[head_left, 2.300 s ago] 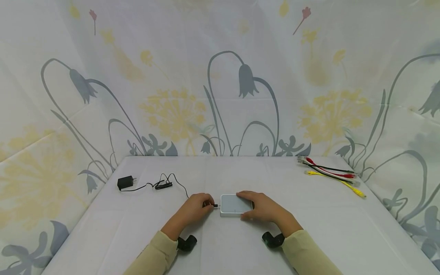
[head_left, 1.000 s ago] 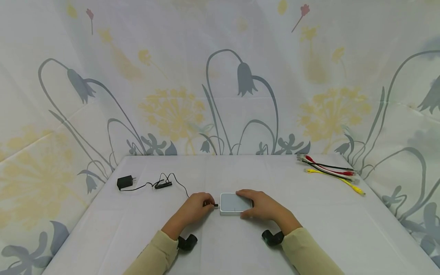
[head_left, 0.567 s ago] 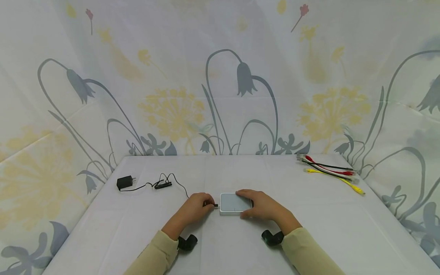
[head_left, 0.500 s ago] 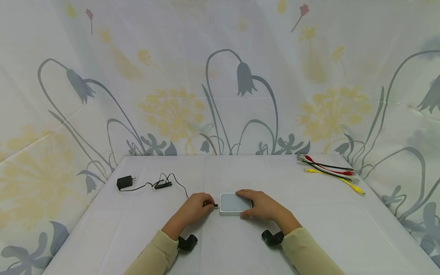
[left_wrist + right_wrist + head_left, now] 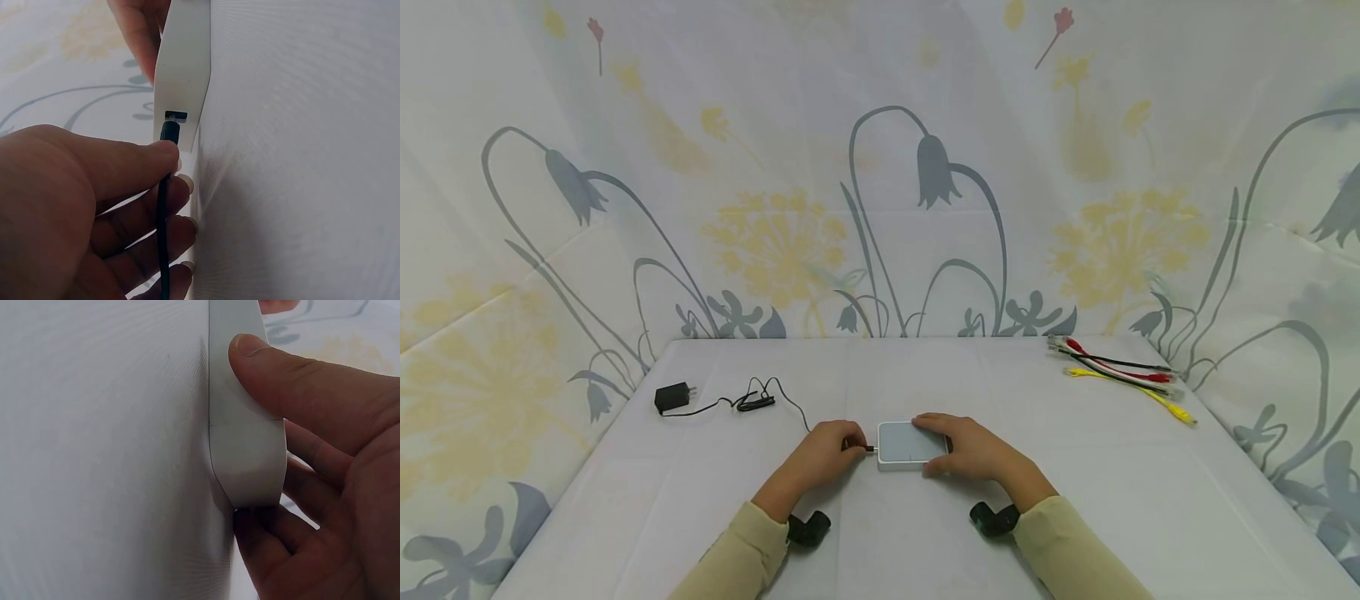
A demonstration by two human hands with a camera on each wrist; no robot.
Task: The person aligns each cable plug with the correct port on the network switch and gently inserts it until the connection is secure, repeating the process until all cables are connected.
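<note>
A small white box with a grey top [image 5: 912, 442] lies flat on the table, between both hands. My right hand [image 5: 981, 450] grips its right end, thumb on the near side and fingers on the far side. With thumb and fingertips my left hand [image 5: 827, 454] pinches the black plug [image 5: 170, 132] of a thin cable [image 5: 163, 231]. The plug's tip meets the socket [image 5: 179, 115] in the box's left side, with a little metal showing; how deep it sits I cannot tell. The cable runs back to a black power adapter [image 5: 672, 398] at the left.
A tied coil of the cable [image 5: 756, 405] lies behind the left hand. Several red, black, white and yellow cords [image 5: 1116, 371] lie in a bunch at the far right corner of the white-covered table [image 5: 880, 542]. A flowered cloth [image 5: 887, 233] hangs behind.
The box and my right hand have shifted very slightly left, towards the plug. My left hand keeps its pinch at almost the same spot. The adapter and cords stay put.
</note>
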